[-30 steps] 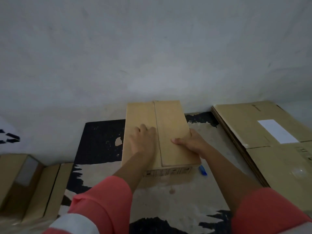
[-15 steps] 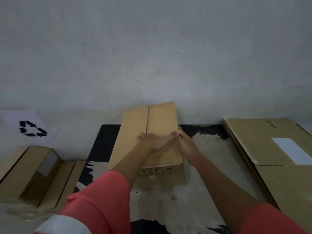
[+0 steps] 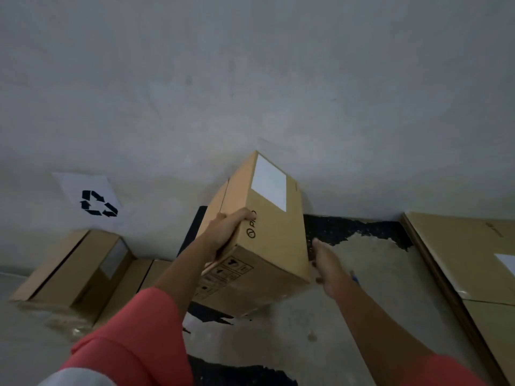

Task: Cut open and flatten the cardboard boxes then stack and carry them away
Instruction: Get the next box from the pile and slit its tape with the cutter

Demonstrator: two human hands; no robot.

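Tilting up since earlier, rectangular brown cardboard box [image 3: 274, 246] is looking uncut; fingers of left hand [image 3: 226, 232] are clamping its edge, fingers of right hand [image 3: 328, 270] are spreading apart alongside.

Bare grey wall [image 3: 250, 79] across the upper frame, white recycling sign [image 3: 92, 201] at middle left, worn pale floor [image 3: 362, 274] with black patches at lower centre, dim light

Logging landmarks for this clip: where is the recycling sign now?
Head view, left side: the recycling sign sits by the foot of the wall, beyond the open cardboard box and left of the labelled box that the left hand grips.
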